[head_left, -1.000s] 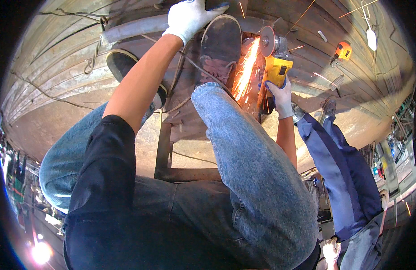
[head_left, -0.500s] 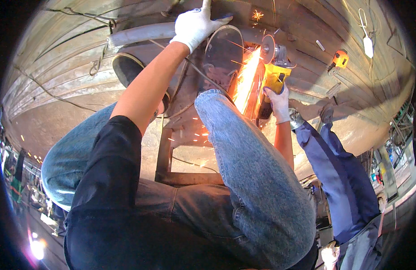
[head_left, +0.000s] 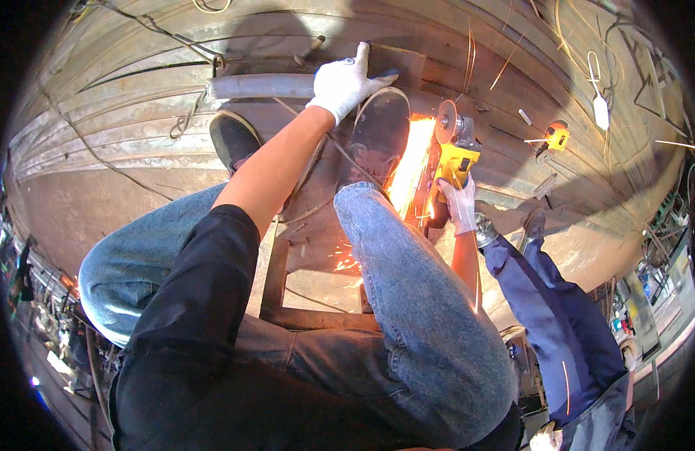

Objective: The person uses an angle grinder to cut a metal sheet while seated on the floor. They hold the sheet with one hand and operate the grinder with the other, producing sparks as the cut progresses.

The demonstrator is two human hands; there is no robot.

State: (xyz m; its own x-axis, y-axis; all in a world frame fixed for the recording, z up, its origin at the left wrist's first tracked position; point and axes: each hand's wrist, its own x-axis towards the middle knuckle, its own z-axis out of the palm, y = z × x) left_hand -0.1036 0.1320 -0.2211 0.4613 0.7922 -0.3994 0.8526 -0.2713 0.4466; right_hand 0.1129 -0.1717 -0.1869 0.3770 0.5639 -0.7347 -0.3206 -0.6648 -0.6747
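My left hand [head_left: 343, 84], in a white work glove, rests at the right end of a grey metal pipe [head_left: 268, 86]. Its index finger and thumb are stretched apart; the other fingers are partly hidden. In my gloved right hand [head_left: 459, 204] is a yellow angle grinder [head_left: 457, 161], gripped round its body. The grinder's thin disc [head_left: 447, 122] stands on edge beside my right shoe [head_left: 382, 124]. Bright sparks [head_left: 412, 161] stream from near it back toward my right knee. They hide where the disc meets the metal.
Another yellow power tool [head_left: 558, 135] lies on the curved metal surface to the right. A co-worker's legs in dark blue trousers [head_left: 554, 308] are close by my right side. Cables [head_left: 99, 156] cross the metal at left, and a rectangular metal frame [head_left: 321, 319] lies under my legs.
The whole scene sits lower in the picture, as my view has tilted. Both hands keep nearly the same places on the pipe and grinder. Stray sparks now fly farther right.
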